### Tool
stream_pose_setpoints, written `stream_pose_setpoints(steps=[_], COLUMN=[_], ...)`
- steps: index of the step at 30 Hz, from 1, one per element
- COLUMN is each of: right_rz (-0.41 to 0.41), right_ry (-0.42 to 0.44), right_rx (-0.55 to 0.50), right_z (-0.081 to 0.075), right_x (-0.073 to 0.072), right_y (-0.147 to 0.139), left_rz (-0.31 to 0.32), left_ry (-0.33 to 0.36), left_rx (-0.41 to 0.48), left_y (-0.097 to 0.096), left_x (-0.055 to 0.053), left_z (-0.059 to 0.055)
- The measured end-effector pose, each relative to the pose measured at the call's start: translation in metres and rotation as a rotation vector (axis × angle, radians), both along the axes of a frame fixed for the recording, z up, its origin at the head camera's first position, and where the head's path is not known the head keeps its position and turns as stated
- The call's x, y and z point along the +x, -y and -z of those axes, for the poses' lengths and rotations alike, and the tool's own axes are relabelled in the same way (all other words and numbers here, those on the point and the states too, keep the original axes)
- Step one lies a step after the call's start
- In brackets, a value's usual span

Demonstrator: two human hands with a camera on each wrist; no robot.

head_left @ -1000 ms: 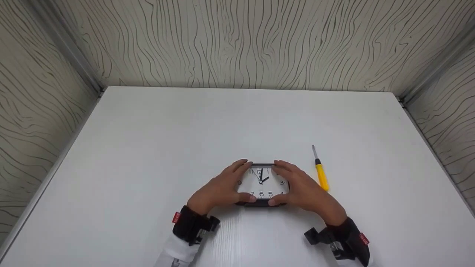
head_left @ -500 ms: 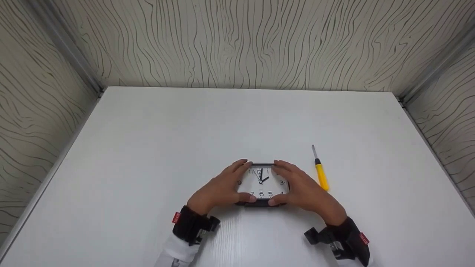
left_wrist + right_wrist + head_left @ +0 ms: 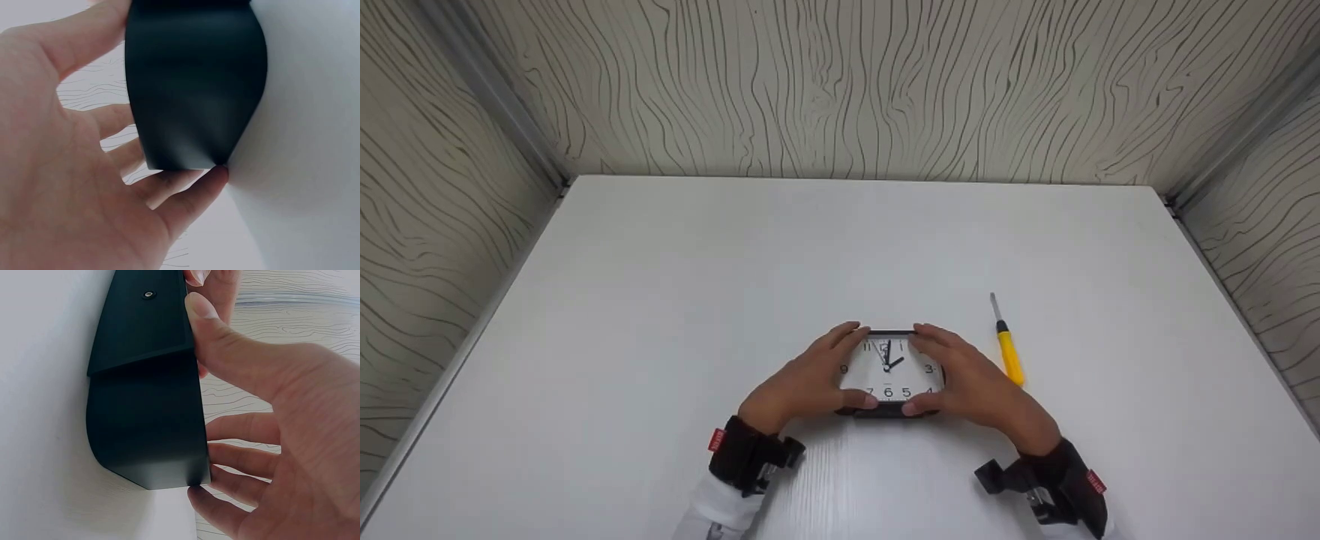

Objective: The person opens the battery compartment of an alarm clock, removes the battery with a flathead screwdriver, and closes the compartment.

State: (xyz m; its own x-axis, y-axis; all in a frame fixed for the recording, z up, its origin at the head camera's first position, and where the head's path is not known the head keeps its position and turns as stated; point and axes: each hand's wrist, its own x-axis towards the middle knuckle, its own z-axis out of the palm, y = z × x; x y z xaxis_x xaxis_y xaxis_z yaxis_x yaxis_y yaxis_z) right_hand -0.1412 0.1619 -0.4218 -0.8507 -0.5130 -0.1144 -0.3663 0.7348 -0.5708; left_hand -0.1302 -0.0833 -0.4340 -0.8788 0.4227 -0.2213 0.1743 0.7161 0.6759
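A square clock (image 3: 888,381) with a white dial and a black case sits near the front middle of the table, face up in the head view. My left hand (image 3: 802,382) grips its left side, thumb on the near edge and fingers at the far corner. On the opposite side my right hand (image 3: 979,382) holds it the same way. The left wrist view shows the smooth dark side of the clock's case (image 3: 194,84) between thumb and fingers. In the right wrist view, a small screw (image 3: 149,294) is set in the case's underside panel.
A screwdriver (image 3: 1011,356) with a yellow handle lies to the right of the clock, close beside my right hand, tip pointing away. The white table (image 3: 697,247) ends at patterned walls (image 3: 840,90) at the back and both sides.
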Motion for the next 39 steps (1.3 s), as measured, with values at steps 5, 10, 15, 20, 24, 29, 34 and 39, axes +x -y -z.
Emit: stream_pose_setpoints(steps=[5, 10, 15, 20, 24, 29, 34, 39], right_rz=[-0.004, -0.008, -0.008, -0.004, -0.003, -0.002, 0.006, 0.008], right_ry=[0.002, 0.002, 0.005, 0.010, 0.010, 0.005, 0.010, 0.012], right_rx=[-0.004, -0.006, -0.002, -0.006, -0.007, -0.001, 0.007, 0.005], right_z=[-0.0004, -0.0004, -0.0004, -0.0003, 0.0000, 0.0003, 0.0002, 0.0003], right_x=[-0.0005, -0.0009, -0.0010, -0.0006, -0.0003, 0.0000, 0.0006, 0.0006], right_y=[-0.0005, -0.0009, -0.0009, -0.0009, -0.0007, -0.0003, 0.0003, 0.0002], left_rz=[-0.003, -0.005, -0.007, -0.009, -0.008, 0.000, 0.008, 0.007], left_ry=[0.003, 0.006, 0.007, 0.011, 0.014, 0.004, -0.003, -0.001], left_rx=[-0.005, 0.003, 0.004, -0.001, 0.001, 0.008, 0.013, 0.012], left_y=[-0.0008, -0.0008, -0.0009, -0.0011, -0.0008, 0.0000, 0.0003, 0.0003], left_x=[-0.0006, -0.0005, -0.0005, -0.0006, -0.0004, -0.0001, 0.0004, 0.0002], left_z=[0.0005, 0.0002, 0.0004, 0.0005, 0.0008, 0.0012, 0.0005, 0.0002])
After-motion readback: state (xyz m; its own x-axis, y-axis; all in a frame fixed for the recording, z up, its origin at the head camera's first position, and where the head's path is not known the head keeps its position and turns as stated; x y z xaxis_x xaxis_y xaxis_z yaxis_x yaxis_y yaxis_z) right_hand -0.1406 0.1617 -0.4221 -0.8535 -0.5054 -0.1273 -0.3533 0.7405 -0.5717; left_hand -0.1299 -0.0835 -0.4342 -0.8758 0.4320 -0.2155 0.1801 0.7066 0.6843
